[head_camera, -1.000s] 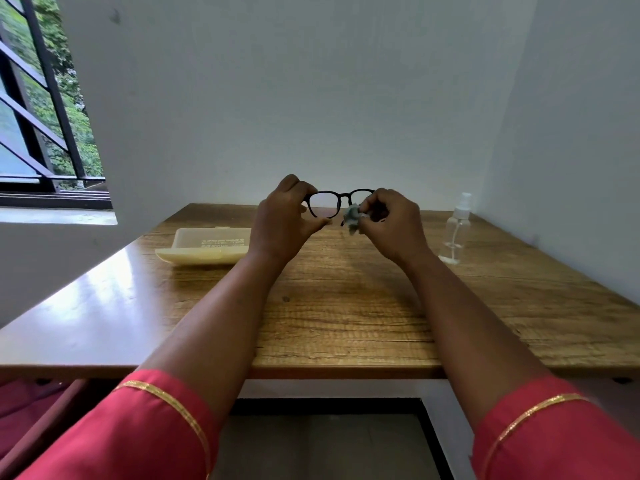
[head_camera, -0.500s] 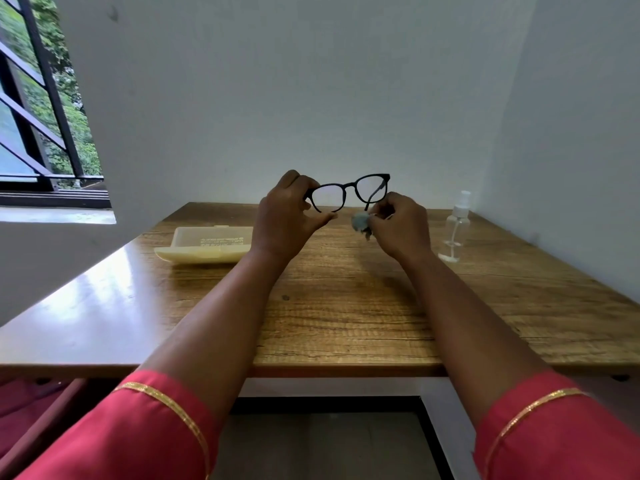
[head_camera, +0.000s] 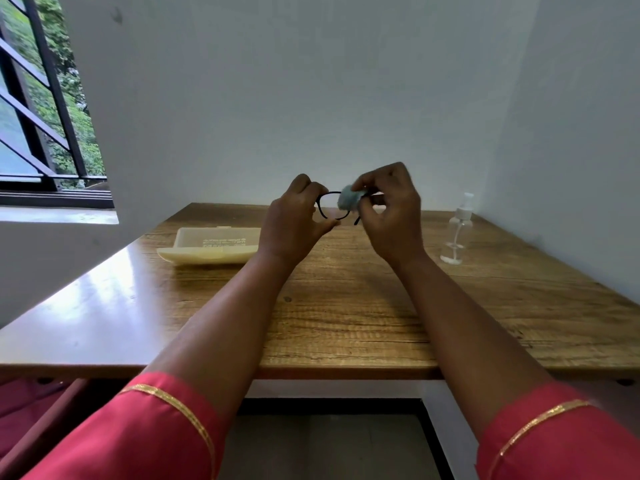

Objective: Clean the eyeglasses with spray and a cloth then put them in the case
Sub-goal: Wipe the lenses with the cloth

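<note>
Cream case (head_camera: 211, 245) lies open on the desk (head_camera: 346, 306), left. Above the desk, the left hand (head_camera: 294, 220) pinches the black eyeglasses (head_camera: 327, 207) at one rim; the right hand (head_camera: 391, 213) pinches a pale cloth (head_camera: 349, 199) against them. Spray bottle (head_camera: 457, 230) stands upright, far right.

You're in pink-red sleeves (head_camera: 149, 431), each w/ a thin gold band near the cuff, ending approx. at the table (head_camera: 104, 323) edge; forearms bare past that, no rings or watch visible.
</note>
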